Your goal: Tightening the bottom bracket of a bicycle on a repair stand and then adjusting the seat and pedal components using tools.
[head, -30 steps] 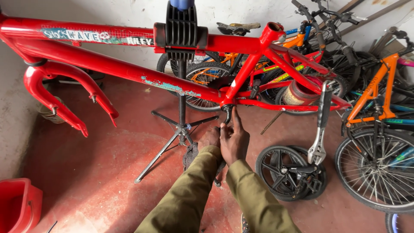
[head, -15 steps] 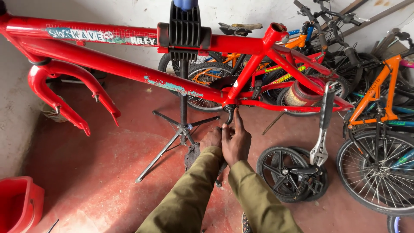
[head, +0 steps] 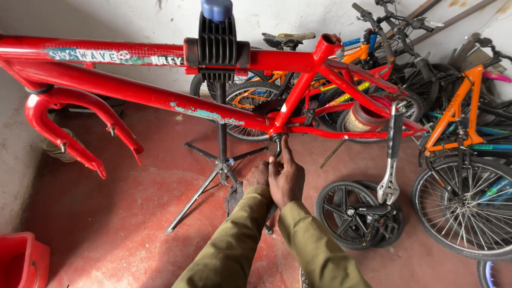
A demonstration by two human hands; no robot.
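A red bicycle frame [head: 133, 90] without wheels hangs clamped in a black repair stand [head: 217, 48]. Both my hands are under its bottom bracket [head: 277, 136]. My right hand [head: 287, 178] wraps a black crank arm [head: 277, 148] that hangs down from the bracket, with its index finger stretched up along it. My left hand [head: 257, 175] is closed right beside it on the same dark part, just above a dark pedal-like piece [head: 233, 198]. The lower end of the crank is hidden behind my hands.
An adjustable wrench [head: 389, 181] hangs from the frame's rear end. A small black wheel [head: 349, 213] lies on the red floor to the right. Several bicycles, one orange [head: 458, 112], stand against the right wall. The stand's legs [head: 197, 197] spread left of my arms. A red bin [head: 21, 261] sits bottom left.
My hands stay at the bottom bracket; the right index finger reaches slightly higher along the crank. The view has shifted a little.
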